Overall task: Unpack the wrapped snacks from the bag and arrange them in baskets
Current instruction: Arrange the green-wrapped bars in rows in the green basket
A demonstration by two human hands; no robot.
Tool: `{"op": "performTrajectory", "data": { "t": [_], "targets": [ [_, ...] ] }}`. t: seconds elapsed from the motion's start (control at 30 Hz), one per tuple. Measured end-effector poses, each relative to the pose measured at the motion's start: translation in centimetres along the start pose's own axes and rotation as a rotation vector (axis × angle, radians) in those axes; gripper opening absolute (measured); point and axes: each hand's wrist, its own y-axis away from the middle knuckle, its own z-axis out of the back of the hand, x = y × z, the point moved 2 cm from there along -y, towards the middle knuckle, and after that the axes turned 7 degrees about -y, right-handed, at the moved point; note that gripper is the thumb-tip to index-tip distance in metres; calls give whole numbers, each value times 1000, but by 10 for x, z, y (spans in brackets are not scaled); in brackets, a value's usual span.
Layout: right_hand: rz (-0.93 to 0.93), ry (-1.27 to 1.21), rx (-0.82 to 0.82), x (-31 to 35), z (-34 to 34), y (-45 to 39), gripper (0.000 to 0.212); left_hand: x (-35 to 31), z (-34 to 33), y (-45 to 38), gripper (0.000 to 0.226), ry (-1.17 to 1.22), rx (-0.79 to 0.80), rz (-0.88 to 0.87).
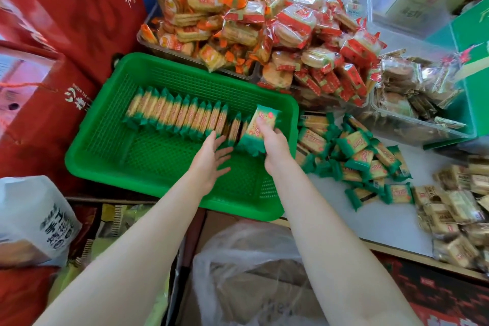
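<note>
One row of packets stood in the green basket [87,156]. The right hand [274,144] gripped a green-wrapped snack [260,124] at the row's three-o'clock end; the left hand [211,159] lay flat-fingered, holding nothing. A loose pile [357,156] waited on the desk [383,219] at three o'clock.

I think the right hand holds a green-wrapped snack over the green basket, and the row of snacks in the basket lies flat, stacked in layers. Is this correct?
Not quite. The right hand does hold a green-wrapped snack over the green basket, but the row of snacks is not stacked flat in layers: the packs stand on edge, side by side in a single line. The head view shows this.
</note>
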Motion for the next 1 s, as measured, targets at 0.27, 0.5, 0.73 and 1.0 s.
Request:
{"op": "performTrajectory", "data": {
  "t": [0.27, 0.5, 0.73, 1.0],
  "targets": [
    [8, 126, 11, -16, -13, -2, 86, -1, 16, -7, 53, -210, -87, -16],
    [10, -94, -1, -15, -4, -11, 95, -5, 13, -9, 55, -327, -67, -62],
    [-77, -211, 24, -18, -7, -3, 49, -13, 24, 4, 47, -922, -256, -417],
    [-117, -282, -33, -16, 2, -6, 36, -19, 16, -40, 58, -1353, 15, -663]
  ]
}}
